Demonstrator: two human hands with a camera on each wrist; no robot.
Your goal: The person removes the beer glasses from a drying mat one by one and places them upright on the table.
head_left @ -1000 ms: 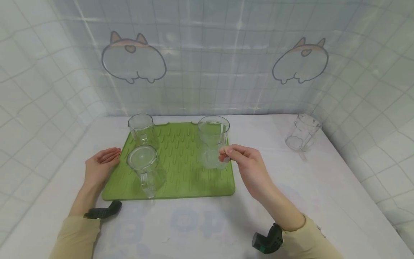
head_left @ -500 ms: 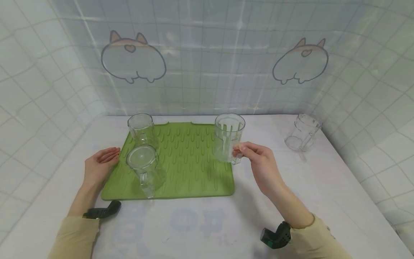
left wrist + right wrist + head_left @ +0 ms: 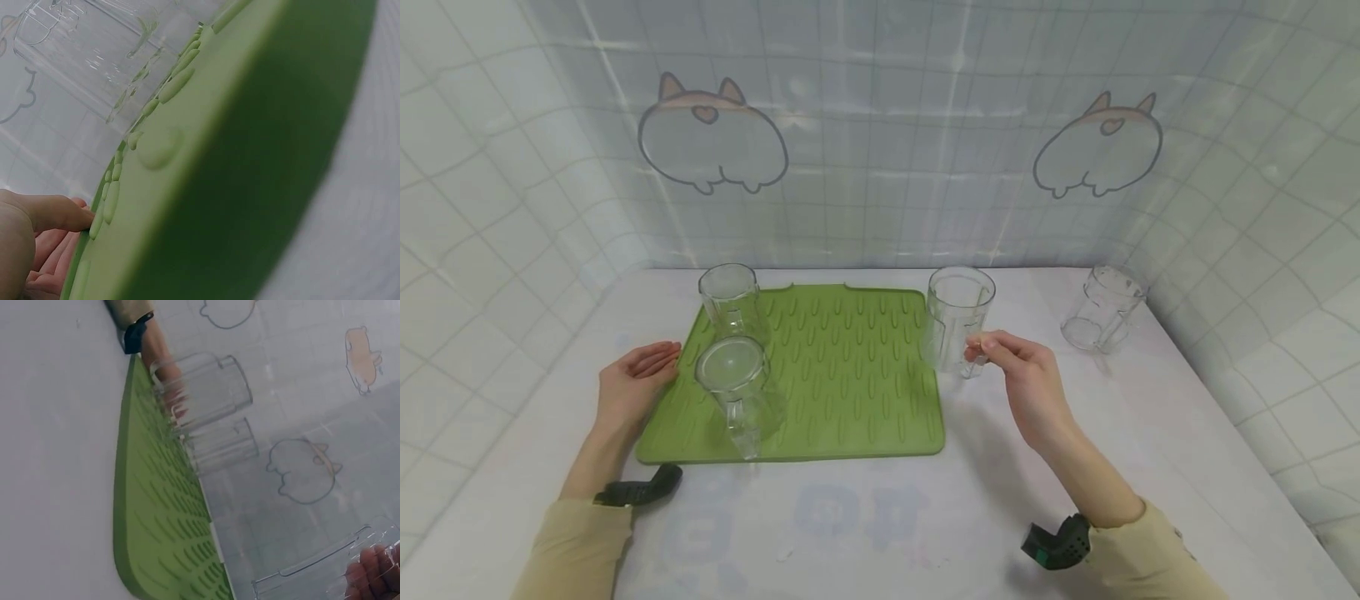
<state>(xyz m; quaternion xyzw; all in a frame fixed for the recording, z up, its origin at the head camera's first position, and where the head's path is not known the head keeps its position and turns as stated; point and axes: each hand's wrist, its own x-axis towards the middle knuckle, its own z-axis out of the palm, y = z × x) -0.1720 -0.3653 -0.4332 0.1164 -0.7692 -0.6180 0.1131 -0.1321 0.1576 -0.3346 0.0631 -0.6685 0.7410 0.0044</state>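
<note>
In the head view, my right hand (image 3: 1033,387) pinches the handle of an upright clear glass mug (image 3: 951,321) between thumb and fingers. The mug overlaps the right edge of the green ridged mat (image 3: 850,392). In the right wrist view, part of the same mug (image 3: 306,575) and curled fingers (image 3: 365,572) show at the lower right. My left hand (image 3: 632,383) rests on the table at the mat's left edge, fingers relaxed and touching that edge. Two more glass mugs stand on the mat's left side, a back mug (image 3: 728,292) and a front mug (image 3: 730,371) whose handle faces me.
Another clear glass mug (image 3: 1097,312) stands on the white table (image 3: 865,533) at the back right, near the side wall. A tiled backdrop (image 3: 895,208) with dog drawings rises behind the table. The side walls are tiled too.
My right hand has carried the glass mug rightward, from over the mat's right part to its right edge. The left hand and the other mugs have stayed in place.
</note>
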